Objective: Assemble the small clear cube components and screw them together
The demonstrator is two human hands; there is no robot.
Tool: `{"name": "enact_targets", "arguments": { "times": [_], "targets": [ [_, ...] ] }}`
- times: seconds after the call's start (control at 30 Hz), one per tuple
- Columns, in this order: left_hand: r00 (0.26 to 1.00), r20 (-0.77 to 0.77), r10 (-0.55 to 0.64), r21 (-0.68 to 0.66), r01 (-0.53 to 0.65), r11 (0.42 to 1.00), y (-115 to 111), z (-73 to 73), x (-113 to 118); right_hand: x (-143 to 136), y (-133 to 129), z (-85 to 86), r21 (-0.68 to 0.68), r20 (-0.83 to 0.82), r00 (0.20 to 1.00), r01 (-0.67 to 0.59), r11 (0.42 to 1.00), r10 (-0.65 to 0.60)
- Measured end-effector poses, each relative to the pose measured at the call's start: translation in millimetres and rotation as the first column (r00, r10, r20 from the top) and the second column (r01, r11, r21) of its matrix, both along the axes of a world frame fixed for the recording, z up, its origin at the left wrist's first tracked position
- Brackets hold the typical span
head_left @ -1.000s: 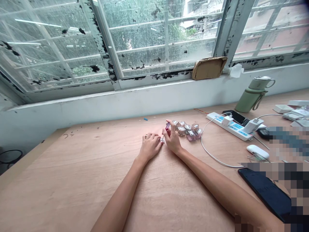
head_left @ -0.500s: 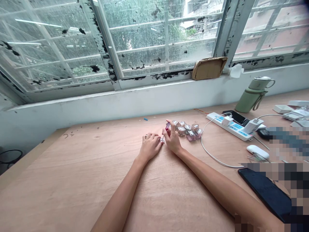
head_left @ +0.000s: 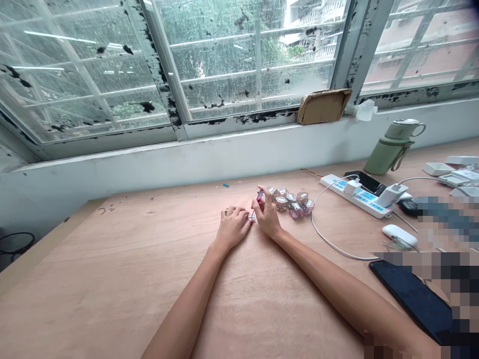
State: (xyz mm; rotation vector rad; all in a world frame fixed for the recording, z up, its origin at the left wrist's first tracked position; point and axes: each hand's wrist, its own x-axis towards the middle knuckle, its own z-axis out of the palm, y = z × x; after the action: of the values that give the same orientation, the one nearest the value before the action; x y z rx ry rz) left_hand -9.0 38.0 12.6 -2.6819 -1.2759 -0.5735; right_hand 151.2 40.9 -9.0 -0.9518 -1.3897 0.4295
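My right hand (head_left: 266, 215) is closed around a screwdriver (head_left: 260, 195) with a purplish-red, see-through handle. Its thin shaft slants down to a small clear-and-white piece (head_left: 251, 217) on the wooden table. My left hand (head_left: 235, 224) lies on the tabletop with its fingertips at that piece, pressing or pinching it; the exact grip is too small to make out. Just beyond my right hand stands a cluster of several small clear hexagonal containers (head_left: 291, 198) with white labels, one of them pinkish.
A white power strip (head_left: 355, 195) with chargers and a looping white cable lies to the right. Behind it stands a green bottle (head_left: 389, 147). A black phone (head_left: 411, 299) and a white case (head_left: 399, 235) lie near my right forearm. A small blue bit (head_left: 226, 185) sits toward the wall.
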Motion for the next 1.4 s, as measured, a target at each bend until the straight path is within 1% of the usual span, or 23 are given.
{"name": "enact_targets", "arguments": {
  "times": [1.13, 1.27, 1.4],
  "targets": [
    [1.0, 0.0, -0.001, -0.002, 0.001, 1.0, -0.1, 0.3, 1.0, -1.4, -1.8, 2.0, 0.002, -0.013, 1.0, 0.006, 1.0, -0.006],
    [1.0, 0.0, -0.001, -0.003, 0.001, 1.0, 0.2, 0.1, 0.9, -1.2, -1.4, 0.5, 0.012, 0.001, 1.0, -0.003, 1.0, 0.003],
    [1.0, -0.004, 0.004, -0.007, -0.004, 1.0, 0.1, 0.7, 0.9, -0.9, -0.8, 0.0, 0.04, 0.036, 0.999, 0.017, 0.999, -0.018]
  ]
}}
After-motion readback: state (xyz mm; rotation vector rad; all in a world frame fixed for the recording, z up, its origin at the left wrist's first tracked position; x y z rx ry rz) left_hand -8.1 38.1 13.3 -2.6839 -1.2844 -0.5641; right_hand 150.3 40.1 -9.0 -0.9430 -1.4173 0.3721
